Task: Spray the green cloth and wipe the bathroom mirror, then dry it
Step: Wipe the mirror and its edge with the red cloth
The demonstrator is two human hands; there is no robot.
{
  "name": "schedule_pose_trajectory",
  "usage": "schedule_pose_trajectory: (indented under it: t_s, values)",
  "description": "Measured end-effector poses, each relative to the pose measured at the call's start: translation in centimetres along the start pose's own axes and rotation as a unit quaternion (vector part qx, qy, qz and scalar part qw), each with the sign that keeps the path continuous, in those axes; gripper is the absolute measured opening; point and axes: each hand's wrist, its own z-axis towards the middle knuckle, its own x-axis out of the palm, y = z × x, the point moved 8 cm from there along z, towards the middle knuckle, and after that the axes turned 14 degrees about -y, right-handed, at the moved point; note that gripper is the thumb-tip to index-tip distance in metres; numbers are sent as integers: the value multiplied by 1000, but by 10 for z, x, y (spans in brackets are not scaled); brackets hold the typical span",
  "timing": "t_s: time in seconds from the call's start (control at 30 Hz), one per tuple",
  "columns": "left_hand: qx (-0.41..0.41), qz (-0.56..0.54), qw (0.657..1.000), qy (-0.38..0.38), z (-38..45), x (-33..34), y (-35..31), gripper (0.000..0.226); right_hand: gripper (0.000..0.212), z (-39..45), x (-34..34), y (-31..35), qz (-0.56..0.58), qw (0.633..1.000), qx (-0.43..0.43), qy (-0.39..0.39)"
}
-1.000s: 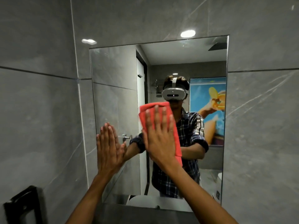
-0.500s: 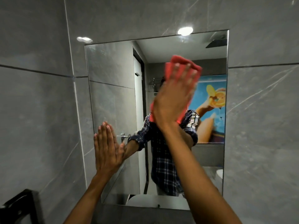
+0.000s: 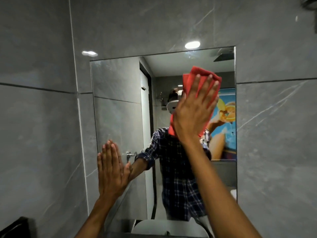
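A frameless rectangular mirror (image 3: 118,107) hangs on the grey tiled wall. My right hand (image 3: 193,112) lies flat against its upper right part and presses a folded red cloth (image 3: 197,74) onto the glass; the cloth sticks out above my fingertips and below my palm. My left hand (image 3: 111,170) rests flat and empty on the mirror's lower left area, fingers together and pointing up. No green cloth or spray bottle is in view. The mirror reflects a person in a checked shirt.
Grey marble-look tiles (image 3: 274,152) surround the mirror. A white basin edge (image 3: 168,228) shows at the bottom below the mirror. A black object (image 3: 15,227) sits at the bottom left corner. Ceiling lights glare off the wall above the mirror.
My right hand has swept the red cloth from the mirror's middle up and to the right. My left hand has stayed pressed on the lower left of the glass.
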Motion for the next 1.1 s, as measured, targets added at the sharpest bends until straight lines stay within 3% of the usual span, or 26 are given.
schedule_pose_trajectory:
  t_s: [0.07, 0.13, 0.2, 0.23, 0.27, 0.33, 0.43, 0.53, 0.6, 0.7, 0.87, 1.0, 1.1]
  values:
    - [4, 7, 1000, 4, -3, 3, 6, 77, 66, 1, 12, 45, 42, 999, 1, 14]
    - [8, 11, 1000, -8, -2, 5, 8, 78, 74, -37, 25, 97, 89, 974, -194, 82]
    - [11, 10, 1000, -15, -3, 8, 7, 78, 78, -81, 19, 109, 114, 901, -386, 165]
    - [11, 8, 1000, -13, -4, 7, 6, 78, 78, -91, 16, 96, 116, 875, -433, 182]
    - [10, 7, 1000, -12, -5, 5, 4, 78, 79, -91, 12, 76, 111, 872, -438, 187]
    - [12, 5, 1000, -13, -4, 3, 5, 78, 81, -57, 5, 28, 74, 924, -346, 147]
    - [16, 9, 1000, -14, -2, 4, 2, 77, 70, 25, 3, -17, -4, 991, -128, 28]
    - [23, 6, 1000, -19, -2, 1, 0, 77, 67, 73, 16, -5, -19, 999, 28, 0]
    - [24, 4, 999, -21, -1, 2, 3, 77, 67, 78, 22, 24, -18, 998, 55, -16]
    - [19, 13, 1000, -12, -3, 8, 2, 77, 68, 55, 36, 89, 44, 998, -40, -15]
    - [10, 10, 1000, 0, -1, 11, 8, 77, 71, -28, 60, 204, 160, 960, -212, 92]
    - [4, 9, 1000, 6, -3, 13, 13, 78, 71, -89, 70, 262, 156, 869, -431, 185]
    - [6, 17, 1000, 5, -2, 12, 13, 78, 67, -108, 61, 250, 151, 805, -533, 212]
